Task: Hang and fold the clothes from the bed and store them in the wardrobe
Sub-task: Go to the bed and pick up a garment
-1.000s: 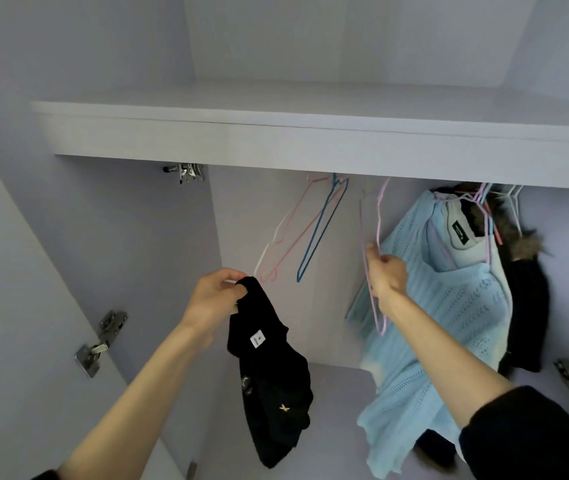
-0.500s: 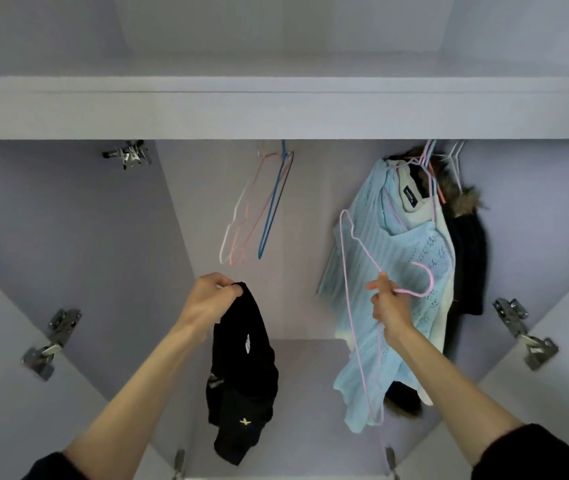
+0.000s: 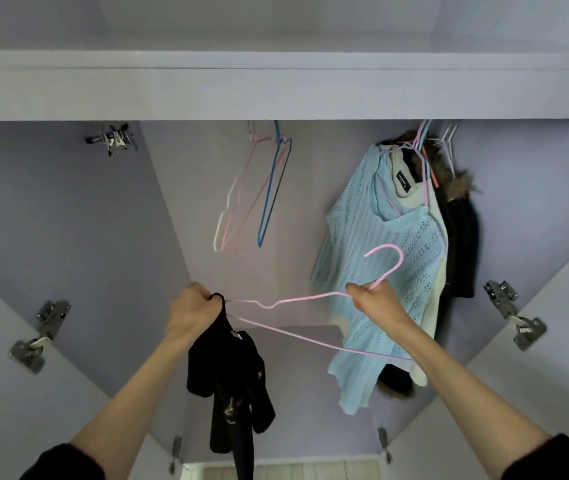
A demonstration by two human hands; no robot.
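The left hand point(image 3: 193, 308) is curled tight around the top edge of a small black knitted garment point(image 3: 229, 382), which hangs limp below the fist and shows a tiny gold emblem and a white label. The right hand point(image 3: 373, 299) grips a thin pink wire hanger point(image 3: 311, 336) at its neck, just under the hook, fingers wrapped round the wire. The hanger lies nearly flat between the two hands — its hook curls up and to the right in front of the light blue open-knit sweater point(image 3: 390, 271), while its far shoulder tip reaches the left fist and touches the black garment there. Whether that tip is already inside the garment's opening cannot be told.

Everything sits inside the pale lilac wardrobe point(image 3: 68, 209), taken here as the landmark. Under its top shelf point(image 3: 276, 91), near the middle, hang three bare wire hangers point(image 3: 252, 192) — white, salmon pink and blue — close together. Toward the wardrobe's right side the blue sweater hangs on a pink hanger, with a pale garment bearing a dark neck label point(image 3: 403, 180) behind it and a black coat with a fur-trimmed hood point(image 3: 460, 216) further right. Metal door hinges point(image 3: 38, 336) show on the open doors at both sides of the wardrobe.
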